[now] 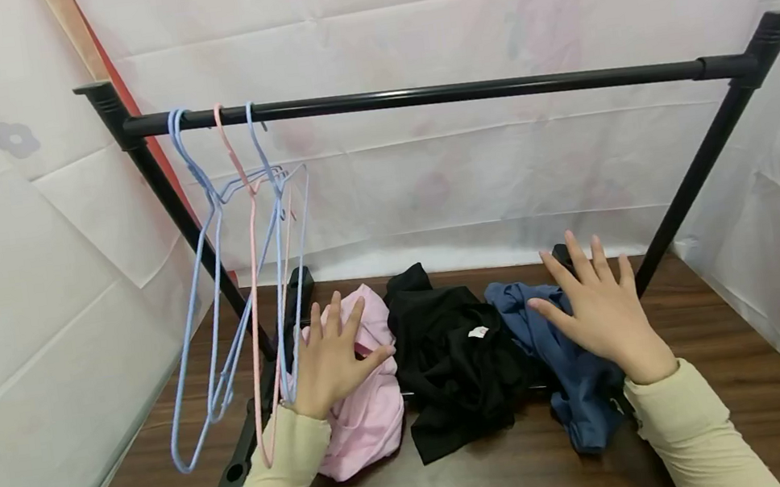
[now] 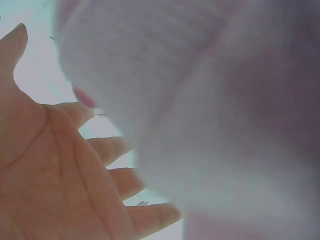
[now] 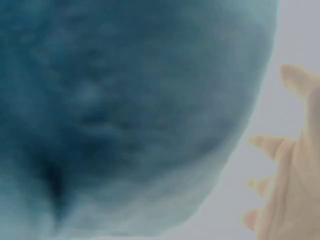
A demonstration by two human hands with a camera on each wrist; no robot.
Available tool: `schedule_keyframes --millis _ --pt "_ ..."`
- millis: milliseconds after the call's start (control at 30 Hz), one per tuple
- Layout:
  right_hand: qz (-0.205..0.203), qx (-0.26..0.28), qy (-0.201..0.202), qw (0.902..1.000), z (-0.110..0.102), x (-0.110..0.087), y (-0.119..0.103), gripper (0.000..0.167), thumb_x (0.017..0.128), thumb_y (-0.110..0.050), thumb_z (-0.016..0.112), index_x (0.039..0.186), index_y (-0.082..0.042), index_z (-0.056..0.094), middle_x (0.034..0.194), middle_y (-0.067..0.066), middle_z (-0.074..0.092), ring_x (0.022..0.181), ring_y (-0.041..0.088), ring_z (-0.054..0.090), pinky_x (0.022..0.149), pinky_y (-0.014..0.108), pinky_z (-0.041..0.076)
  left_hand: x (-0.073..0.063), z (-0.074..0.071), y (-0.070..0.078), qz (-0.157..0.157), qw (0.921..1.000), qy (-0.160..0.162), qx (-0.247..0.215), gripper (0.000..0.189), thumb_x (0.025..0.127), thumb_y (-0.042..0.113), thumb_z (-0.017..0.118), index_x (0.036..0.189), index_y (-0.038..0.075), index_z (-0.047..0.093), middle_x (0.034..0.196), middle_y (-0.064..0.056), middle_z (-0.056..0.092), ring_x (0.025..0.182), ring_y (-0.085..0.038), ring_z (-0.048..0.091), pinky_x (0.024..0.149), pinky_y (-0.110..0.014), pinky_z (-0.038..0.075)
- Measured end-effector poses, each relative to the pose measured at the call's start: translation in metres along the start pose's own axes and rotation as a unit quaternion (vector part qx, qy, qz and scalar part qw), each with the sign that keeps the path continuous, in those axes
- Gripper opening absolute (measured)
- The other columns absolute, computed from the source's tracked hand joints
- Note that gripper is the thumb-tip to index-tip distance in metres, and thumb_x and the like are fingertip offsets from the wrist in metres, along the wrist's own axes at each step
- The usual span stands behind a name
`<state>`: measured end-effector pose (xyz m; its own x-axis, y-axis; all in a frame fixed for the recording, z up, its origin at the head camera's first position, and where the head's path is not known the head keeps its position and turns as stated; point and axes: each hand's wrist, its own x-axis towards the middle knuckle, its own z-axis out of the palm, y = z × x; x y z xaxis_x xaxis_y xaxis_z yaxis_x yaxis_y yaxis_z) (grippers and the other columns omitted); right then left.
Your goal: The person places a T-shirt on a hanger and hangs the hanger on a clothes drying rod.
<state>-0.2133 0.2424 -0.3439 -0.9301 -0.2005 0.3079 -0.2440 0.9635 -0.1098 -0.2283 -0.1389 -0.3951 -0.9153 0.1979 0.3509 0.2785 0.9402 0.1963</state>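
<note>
My left hand is spread, fingers straight, over the pink garment; in the left wrist view a blurred pale pink cloth fills most of the picture beside the palm. My right hand, fingers also spread, is above the blue garment, which looms blurred in the right wrist view. Neither hand grips anything. Between them lies a crumpled black garment with a small white label. Blue hangers and a pink hanger hang at the rail's left end, partly in front of my left wrist.
A black rail spans two slanted posts, the right post standing beyond my right hand. The rack's black foot lies on the brown wooden table. White floral sheets enclose the back and sides.
</note>
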Motion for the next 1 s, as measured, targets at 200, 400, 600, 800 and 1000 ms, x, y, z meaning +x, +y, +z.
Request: schedule_keyframes --millis 200,400,600,800,1000 --pt "-0.043 0.037 0.059 0.9967 -0.008 0.008 -0.007 0.069 0.098 -0.053 0.051 0.155 -0.018 0.031 0.164 0.018 0.013 0.148 0.048 0.012 0.11 0.072 0.018 0.0 -0.002 0.0 0.025 0.9989 0.039 -0.006 0.085 0.083 0.06 0.067 0.149 0.013 0.042 0.152 -0.027 0.037 0.139 -0.058 0.028 0.107 -0.072 0.028" --pt "-0.094 0.097 0.139 0.981 -0.016 0.018 -0.019 0.058 0.094 -0.03 0.065 0.145 -0.01 0.047 0.154 0.022 0.036 0.137 0.047 0.038 0.099 0.064 0.04 0.0 -0.003 -0.004 0.028 0.9974 0.067 0.002 0.074 0.088 0.051 0.066 0.143 0.004 0.049 0.143 -0.028 0.049 0.13 -0.057 0.043 0.102 -0.065 0.04" --pt "-0.113 0.191 0.143 0.9646 -0.028 0.028 -0.035 0.048 0.098 -0.025 0.061 0.142 -0.01 0.051 0.146 0.017 0.048 0.101 0.031 0.062 0.072 0.044 0.049 -0.003 -0.002 -0.011 0.028 0.9954 0.091 -0.012 0.065 0.092 0.043 0.065 0.138 -0.001 0.052 0.138 -0.028 0.054 0.124 -0.051 0.052 0.1 -0.059 0.044" --pt "-0.107 0.269 0.102 0.9517 -0.039 0.037 -0.053 0.044 0.101 -0.029 0.055 0.142 -0.013 0.052 0.144 0.016 0.051 0.123 0.036 0.053 0.088 0.053 0.053 -0.008 0.005 -0.012 0.039 0.9953 0.084 -0.028 0.066 0.094 0.041 0.063 0.139 -0.006 0.049 0.139 -0.03 0.052 0.124 -0.048 0.053 0.101 -0.056 0.046" --pt "-0.121 0.31 0.084 0.9393 -0.044 0.046 -0.074 0.041 0.101 -0.027 0.055 0.139 -0.01 0.055 0.138 0.013 0.056 0.124 0.03 0.053 0.096 0.048 0.049 -0.014 0.011 -0.013 0.025 0.9977 0.038 -0.05 0.072 0.095 0.043 0.061 0.144 -0.007 0.042 0.144 -0.031 0.045 0.131 -0.044 0.049 0.107 -0.054 0.042"
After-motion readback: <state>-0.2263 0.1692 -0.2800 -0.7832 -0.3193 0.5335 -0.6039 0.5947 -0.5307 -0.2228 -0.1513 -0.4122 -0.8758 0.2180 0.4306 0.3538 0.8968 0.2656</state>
